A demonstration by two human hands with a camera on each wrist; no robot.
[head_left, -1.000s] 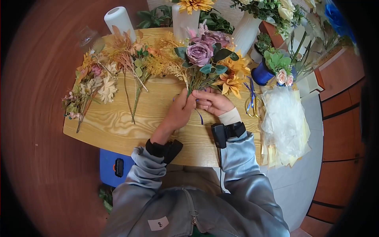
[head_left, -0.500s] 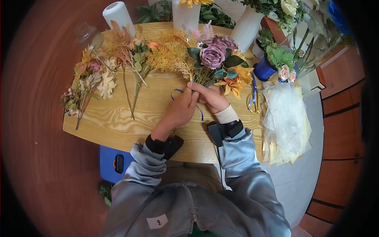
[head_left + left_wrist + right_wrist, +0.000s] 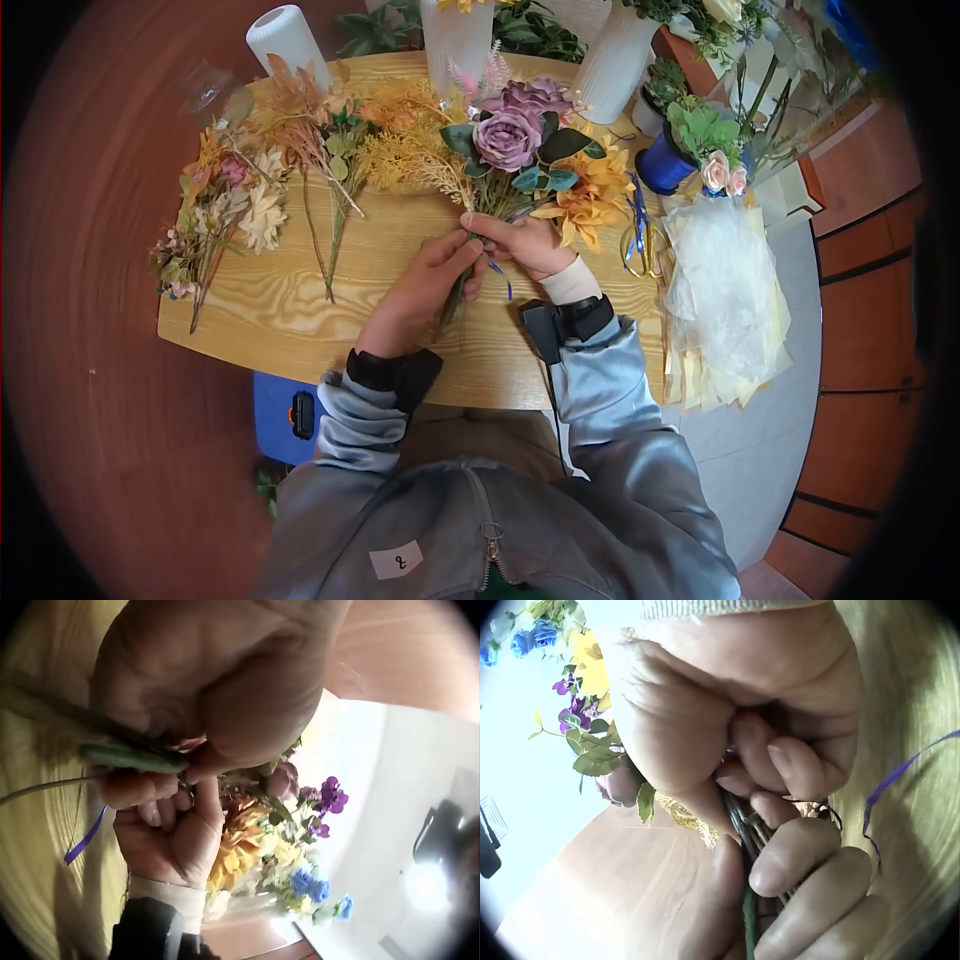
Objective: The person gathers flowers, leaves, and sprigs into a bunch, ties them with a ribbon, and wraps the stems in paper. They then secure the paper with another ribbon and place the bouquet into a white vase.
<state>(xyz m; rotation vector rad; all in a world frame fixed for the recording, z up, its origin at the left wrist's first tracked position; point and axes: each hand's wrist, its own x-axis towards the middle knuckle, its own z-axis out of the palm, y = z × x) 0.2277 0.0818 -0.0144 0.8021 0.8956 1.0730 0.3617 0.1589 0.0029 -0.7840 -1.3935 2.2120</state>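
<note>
A bunch of artificial flowers, with purple roses (image 3: 507, 139) and orange-yellow flowers (image 3: 590, 195), stands between the hands, blooms pointing away from the body. My left hand (image 3: 415, 290) grips the lower stems, whose green end (image 3: 131, 756) pokes out past the fingers in the left wrist view. Just above it, my right hand (image 3: 535, 245) pinches the stems (image 3: 742, 825) between thumb and curled fingers. A thin blue-purple ribbon (image 3: 889, 780) trails beside the stems, its upper part hidden by the fingers.
More artificial flower stems (image 3: 335, 240) lie on the wooden table's left. White vases (image 3: 290, 45) stand at the back. On the right are gold-handled scissors (image 3: 640, 250), a blue ribbon spool (image 3: 665, 165) and a stack of translucent wrapping sheets (image 3: 725, 290).
The left hand has slid lower and left along the stems, whose lower ends now show beneath it. The bunch swung right, then back left. The right hand stays at the stems.
</note>
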